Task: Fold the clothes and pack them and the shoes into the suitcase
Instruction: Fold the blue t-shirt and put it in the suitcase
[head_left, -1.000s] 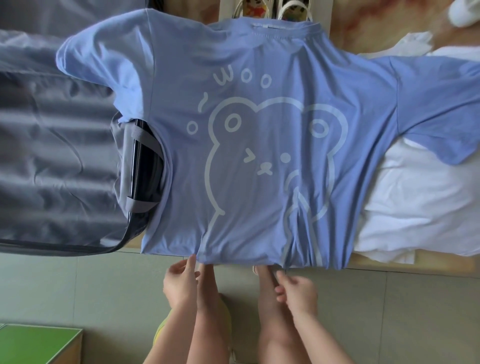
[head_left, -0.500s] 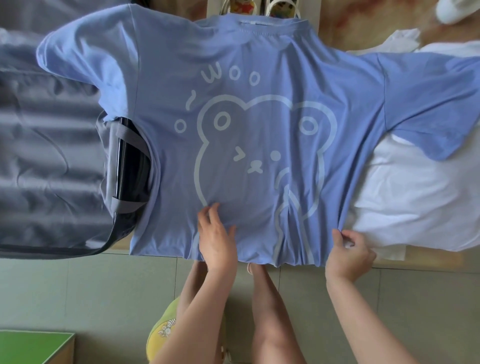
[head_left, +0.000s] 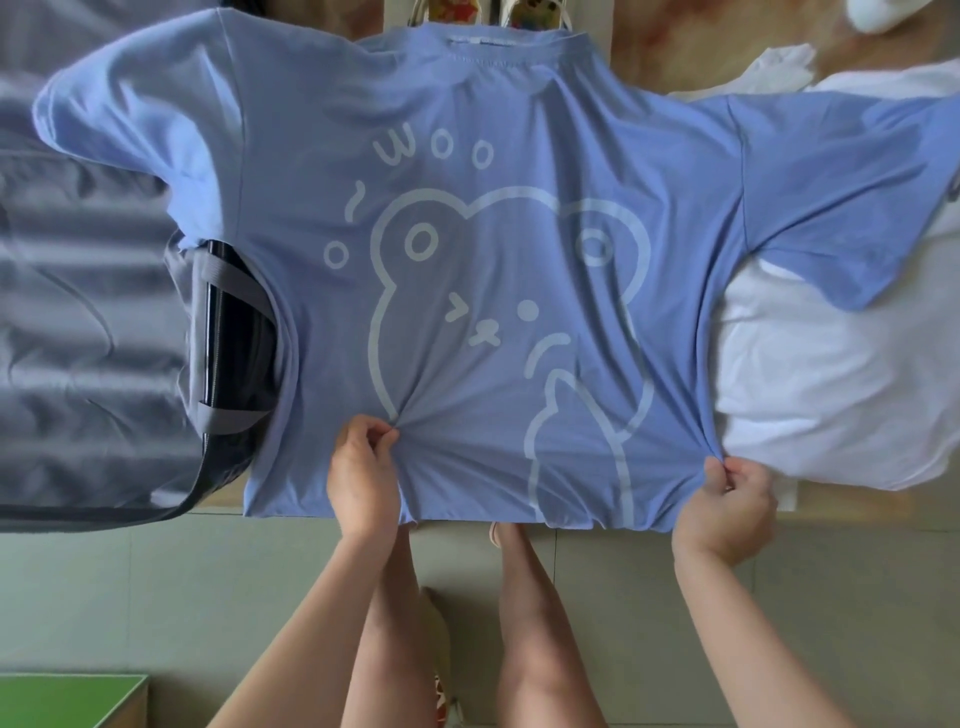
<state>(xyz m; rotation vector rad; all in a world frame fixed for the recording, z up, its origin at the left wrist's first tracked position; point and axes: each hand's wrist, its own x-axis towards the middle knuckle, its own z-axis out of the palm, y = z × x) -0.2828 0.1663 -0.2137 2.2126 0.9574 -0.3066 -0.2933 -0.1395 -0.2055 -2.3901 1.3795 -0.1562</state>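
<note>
A blue T-shirt (head_left: 493, 270) with a white bear print lies spread out flat, collar at the far side, hem toward me. My left hand (head_left: 363, 467) pinches the fabric near the hem, left of the middle, and puckers it. My right hand (head_left: 727, 499) grips the shirt's right side seam close to the hem. The open suitcase (head_left: 88, 322) with grey lining lies at the left, and the shirt's left sleeve drapes over its edge. A pair of shoes (head_left: 524, 13) peeks out beyond the collar.
White clothes (head_left: 831, 374) lie under the shirt's right side on the wooden table (head_left: 675, 57). A white shoe (head_left: 883, 13) shows at the top right corner. A green box (head_left: 67, 701) stands on the floor at the lower left. My legs are below the table's edge.
My hands went from the hem's middle onto the shirt: the left hand now pinches the fabric, the right hand moved right to grip the side seam.
</note>
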